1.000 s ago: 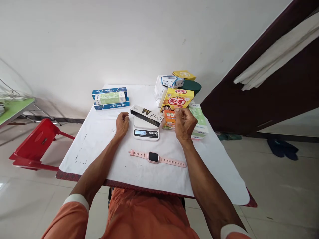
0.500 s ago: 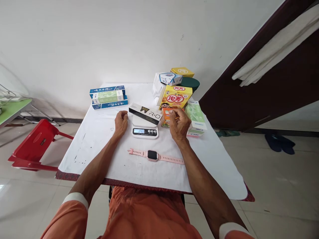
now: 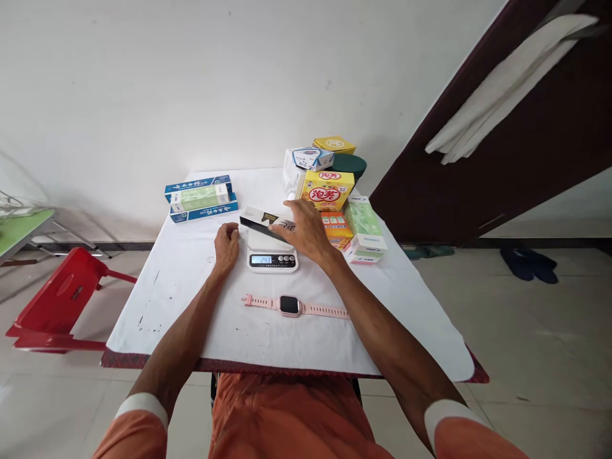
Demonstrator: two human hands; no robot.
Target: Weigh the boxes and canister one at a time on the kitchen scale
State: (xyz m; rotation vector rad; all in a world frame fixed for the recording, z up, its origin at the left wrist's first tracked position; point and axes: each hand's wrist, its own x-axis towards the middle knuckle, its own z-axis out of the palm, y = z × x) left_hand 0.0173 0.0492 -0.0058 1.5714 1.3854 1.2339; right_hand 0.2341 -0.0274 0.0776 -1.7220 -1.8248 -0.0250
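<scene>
A black-and-white toothpaste box (image 3: pixel 258 218) marked with a tooth shape lies at a slant across a white digital kitchen scale (image 3: pixel 272 260), whose lit display seems to read 243. Over the box's right end reaches my right hand (image 3: pixel 308 233), thumb at the near side and fingers apart toward the far side, covering part of the lettering. Whether it presses on the box I cannot make out. My left hand (image 3: pixel 226 247) rests on the cloth left of the scale, loosely curled, with nothing visible in it. A pink-strapped smartwatch (image 3: pixel 289 306) lies flat in front of the scale.
Blue boxes (image 3: pixel 203 211) with a green-white box (image 3: pixel 199 197) on them are at the back left. A yellow snack box (image 3: pixel 329 188), an orange packet (image 3: pixel 337 228), green-white boxes (image 3: pixel 364 220) and other cartons crowd the right. A red chair (image 3: pixel 55 303) stands left of the table.
My right hand has moved left from the orange packet to the toothpaste box, its fingers spreading. The left hand stays beside the scale. The whole view has shifted slightly.
</scene>
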